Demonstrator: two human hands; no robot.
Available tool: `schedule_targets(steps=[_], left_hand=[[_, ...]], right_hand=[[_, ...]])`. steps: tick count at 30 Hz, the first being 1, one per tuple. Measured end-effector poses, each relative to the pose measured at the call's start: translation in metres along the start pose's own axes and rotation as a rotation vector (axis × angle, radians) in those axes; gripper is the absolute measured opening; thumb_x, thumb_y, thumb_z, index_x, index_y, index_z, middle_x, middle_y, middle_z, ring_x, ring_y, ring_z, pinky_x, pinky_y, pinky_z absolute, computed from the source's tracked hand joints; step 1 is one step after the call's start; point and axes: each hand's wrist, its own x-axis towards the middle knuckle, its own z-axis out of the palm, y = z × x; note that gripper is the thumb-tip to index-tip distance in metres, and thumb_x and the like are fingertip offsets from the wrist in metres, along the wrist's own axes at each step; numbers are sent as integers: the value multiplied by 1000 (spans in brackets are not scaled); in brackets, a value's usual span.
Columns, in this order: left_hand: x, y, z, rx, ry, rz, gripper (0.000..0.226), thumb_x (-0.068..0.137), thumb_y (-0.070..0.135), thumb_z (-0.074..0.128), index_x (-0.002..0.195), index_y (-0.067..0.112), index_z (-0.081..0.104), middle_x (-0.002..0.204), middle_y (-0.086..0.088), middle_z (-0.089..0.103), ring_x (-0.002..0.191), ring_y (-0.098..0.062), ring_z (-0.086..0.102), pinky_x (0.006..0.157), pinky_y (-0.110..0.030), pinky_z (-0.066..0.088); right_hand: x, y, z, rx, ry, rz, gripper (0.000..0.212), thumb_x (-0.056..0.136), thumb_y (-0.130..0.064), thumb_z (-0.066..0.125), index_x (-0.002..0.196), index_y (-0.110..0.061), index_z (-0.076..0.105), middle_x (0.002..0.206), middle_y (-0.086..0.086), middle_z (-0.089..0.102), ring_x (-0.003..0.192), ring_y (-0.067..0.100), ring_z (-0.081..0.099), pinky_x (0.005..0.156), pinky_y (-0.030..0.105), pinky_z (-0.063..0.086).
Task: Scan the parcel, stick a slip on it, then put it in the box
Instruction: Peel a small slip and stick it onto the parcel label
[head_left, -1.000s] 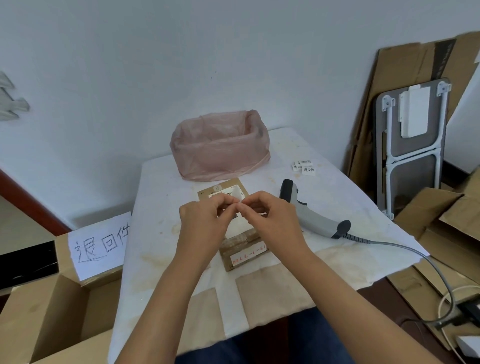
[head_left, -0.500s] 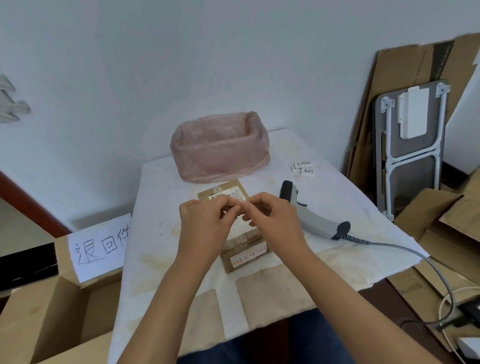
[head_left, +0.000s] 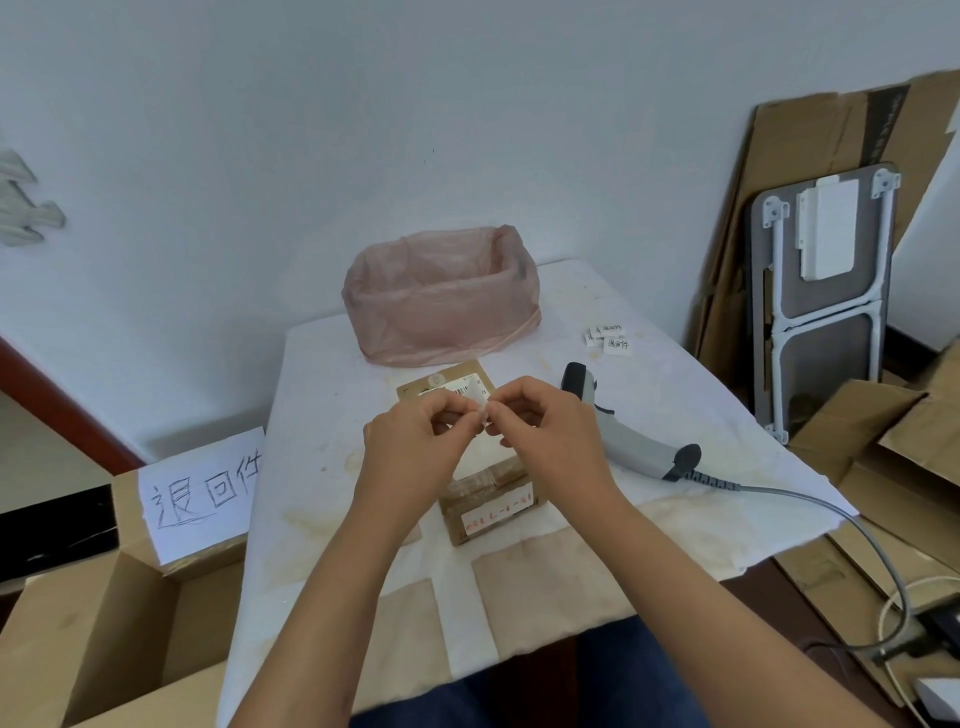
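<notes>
Hands over parcel (mid-table)

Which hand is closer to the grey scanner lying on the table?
The right hand. It hovers just left of the scanner, nearly beside its handle. The left hand is farther away, beyond the right hand, above the parcel.
</notes>
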Motion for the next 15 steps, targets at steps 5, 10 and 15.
schedule_targets(steps=[5,10,15], left_hand=[[-2,0,-1,-175,-37,-79,8,89,32,70,86,26,74,84,8,76,79,-1,71,74,-23,51],[-4,4,0,-187,19,-47,7,89,29,69,86,24,73,81,11,73,69,9,64,66,-17,46],[-1,3,-1,-306,48,-89,8,91,24,67,86,22,73,83,7,74,68,4,64,67,-15,46]], right_hand=[[0,-4,-2,98,-41,57,8,87,-14,66,82,-17,71,80,4,75,77,12,73,68,23,58],[0,-7,-2,147,-45,78,8,87,-14,66,81,-18,71,79,3,75,78,13,74,67,21,57],[0,-8,-1,192,-60,113,10,87,-14,65,79,-18,70,79,2,75,78,13,74,68,24,58]])
